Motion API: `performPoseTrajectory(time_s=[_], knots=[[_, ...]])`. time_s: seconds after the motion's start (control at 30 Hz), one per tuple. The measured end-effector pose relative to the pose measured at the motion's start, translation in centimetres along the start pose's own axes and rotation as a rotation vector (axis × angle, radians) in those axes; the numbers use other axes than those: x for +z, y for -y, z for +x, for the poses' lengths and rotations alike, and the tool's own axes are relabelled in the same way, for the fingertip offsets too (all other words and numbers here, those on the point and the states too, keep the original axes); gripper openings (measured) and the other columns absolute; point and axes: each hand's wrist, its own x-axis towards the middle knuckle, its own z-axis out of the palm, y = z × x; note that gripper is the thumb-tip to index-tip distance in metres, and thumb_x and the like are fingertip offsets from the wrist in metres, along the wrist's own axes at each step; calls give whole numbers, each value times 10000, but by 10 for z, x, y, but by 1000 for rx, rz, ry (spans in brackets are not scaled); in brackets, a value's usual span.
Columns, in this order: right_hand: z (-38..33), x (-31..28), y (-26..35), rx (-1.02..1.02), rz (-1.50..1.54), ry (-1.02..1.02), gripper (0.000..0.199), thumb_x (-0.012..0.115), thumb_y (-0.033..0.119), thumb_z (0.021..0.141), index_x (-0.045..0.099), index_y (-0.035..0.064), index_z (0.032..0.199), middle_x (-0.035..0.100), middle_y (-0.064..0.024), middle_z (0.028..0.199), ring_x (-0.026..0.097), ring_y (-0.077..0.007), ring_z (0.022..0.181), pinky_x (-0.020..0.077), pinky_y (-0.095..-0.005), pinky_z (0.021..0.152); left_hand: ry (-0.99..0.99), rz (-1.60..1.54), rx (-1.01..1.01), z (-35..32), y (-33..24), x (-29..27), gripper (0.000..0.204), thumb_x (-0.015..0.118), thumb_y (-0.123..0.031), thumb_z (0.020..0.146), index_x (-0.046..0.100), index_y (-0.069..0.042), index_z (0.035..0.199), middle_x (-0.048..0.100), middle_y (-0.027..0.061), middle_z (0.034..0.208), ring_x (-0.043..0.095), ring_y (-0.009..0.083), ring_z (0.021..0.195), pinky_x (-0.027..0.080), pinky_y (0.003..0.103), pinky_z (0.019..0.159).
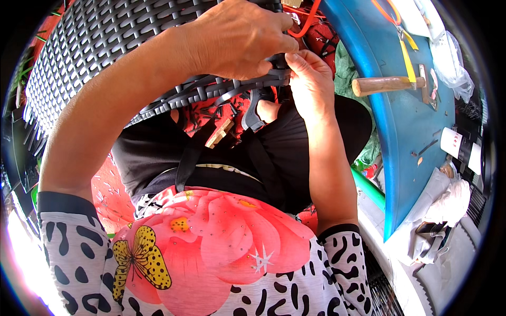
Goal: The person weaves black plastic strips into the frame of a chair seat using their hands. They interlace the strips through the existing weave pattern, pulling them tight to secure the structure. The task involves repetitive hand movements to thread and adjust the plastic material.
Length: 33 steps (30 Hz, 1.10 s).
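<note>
A dark grey woven wicker panel point(116, 47) slants across the upper left over my knees, its corner and edge near my hands. My left hand point(237, 42) reaches over that corner, fingers bent and closed on its edge. Close by on the right, my right hand point(312, 81) pinches thumb and forefinger together at the same edge. What lies between those fingertips is too small to make out. A loose dark strip point(229, 96) curves out below the woven edge. Just beyond the fingertips shows an orange-red loop point(311, 20), partly hidden.
On the right stands a blue curved surface point(395, 168) bearing a wooden-handled hammer point(382, 85) and a yellow-and-orange tool point(405, 50). Beside it are a white cup-like container point(460, 149) and plastic bags point(450, 66). A wooden block point(219, 134) lies on the red floor among dark scraps.
</note>
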Motion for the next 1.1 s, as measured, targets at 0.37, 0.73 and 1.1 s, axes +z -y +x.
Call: performPoseTrajectory(time_s=[0.37, 0.73, 1.1], knots=[[-1, -11, 5, 69, 39, 99, 122, 617, 71, 782, 613, 2, 883, 615, -28, 801, 561, -90, 694, 442, -232, 658, -16, 4, 16, 3, 5, 8, 399, 475, -160, 824, 544, -65, 1206, 488, 120, 907, 504, 172, 617, 405, 312, 483], [-3, 2, 9, 31, -37, 62, 120, 676, 25, 757, 607, 24, 855, 606, -15, 789, 541, -63, 666, 430, -192, 608, -36, 17, 4, 2, 4, 9, 404, 465, -162, 822, 534, -69, 1209, 509, 139, 917, 565, 239, 693, 445, 366, 531], [1, 12, -2, -236, -547, -89, 243, 729, 110, 660, 584, -10, 814, 564, -24, 689, 520, -82, 623, 448, -240, 573, -484, 146, 52, 1, 6, 44, 434, 672, -187, 698, 599, -193, 1125, 520, 54, 840, 596, 239, 720, 490, 374, 580]])
